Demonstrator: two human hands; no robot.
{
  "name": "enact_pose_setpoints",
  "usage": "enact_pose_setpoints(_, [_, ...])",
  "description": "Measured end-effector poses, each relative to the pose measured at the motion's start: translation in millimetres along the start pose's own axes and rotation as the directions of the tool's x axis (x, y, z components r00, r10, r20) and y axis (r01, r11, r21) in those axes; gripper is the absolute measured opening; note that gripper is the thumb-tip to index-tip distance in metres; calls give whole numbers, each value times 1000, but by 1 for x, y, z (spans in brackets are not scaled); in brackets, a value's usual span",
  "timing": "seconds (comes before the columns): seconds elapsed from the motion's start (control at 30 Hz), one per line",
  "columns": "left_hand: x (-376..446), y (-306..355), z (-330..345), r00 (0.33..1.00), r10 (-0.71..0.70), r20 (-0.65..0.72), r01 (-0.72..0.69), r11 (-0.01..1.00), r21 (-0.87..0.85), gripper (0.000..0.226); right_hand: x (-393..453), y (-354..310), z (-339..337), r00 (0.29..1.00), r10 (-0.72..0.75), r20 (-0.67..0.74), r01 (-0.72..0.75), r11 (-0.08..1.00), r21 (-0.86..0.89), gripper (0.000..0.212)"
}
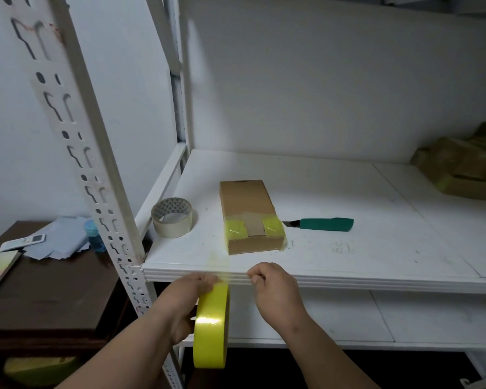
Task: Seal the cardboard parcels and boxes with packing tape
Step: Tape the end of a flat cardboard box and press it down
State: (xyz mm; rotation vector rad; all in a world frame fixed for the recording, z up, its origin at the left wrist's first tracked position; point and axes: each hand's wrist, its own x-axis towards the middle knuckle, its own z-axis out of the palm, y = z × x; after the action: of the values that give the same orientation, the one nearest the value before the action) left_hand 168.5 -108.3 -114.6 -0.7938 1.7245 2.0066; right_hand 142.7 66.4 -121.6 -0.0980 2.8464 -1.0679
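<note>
You are holding the yellow tape roll [211, 324] on edge in your left hand [184, 307], fingers curled round it, below the front lip of the white shelf [348, 279]. Your right hand [275, 287] is pinching what looks like the free end of the tape; a faint clear strip [236, 276] is running between the two hands. By my reading, you are drawing off a fresh length for the next band.

The cardboard box [247, 211] is lying flat on the shelf, well clear of both hands, with one yellow band already crossing its near end. A green-handled utility knife [324, 224] is lying just beside it on the right, and a beige tape roll [172, 217] is sitting near it on the left.

The next move is calling for enough tape to span the box, kept taut, then carried up and laid across the unsealed seam.
</note>
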Motion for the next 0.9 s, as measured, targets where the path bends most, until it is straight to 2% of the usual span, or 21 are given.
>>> enact_pose_setpoints(0.1, [-5, 5, 0, 999, -51, 12, 52, 994, -97, 20, 2, 0, -2, 999, -33, -7, 34, 996, 83, 26])
enact_pose_setpoints(0.23, [-11, 11, 5, 995, -98, 4, 97, 984, -147, 22, 3, -2, -9, 998, -60, -9, 60, 988, 140, 38])
enact_pose_setpoints(0.43, [-15, 23, 8, 994, -111, -20, 107, 981, -160, 22, 2, -3, -20, 998, -65, 12, 63, 985, 162, 16])
enact_pose_setpoints(0.57, [-22, 38, 14, 999, -47, -1, 47, 989, -141, 16, 6, 0, -23, 1000, -26, 15, 23, 989, 145, 22])
enact_pose_setpoints(0.67, [-32, 41, 19, 999, 48, 22, -47, 997, -68, 17, 10, 3, -21, 999, 24, 46, -35, 970, 240, 13])
enact_pose_setpoints(0.9, [-44, 28, 20, 988, 150, 43, -146, 986, -80, 18, 12, 0, -22, 995, 18, 100, -56, 922, 383, 26])
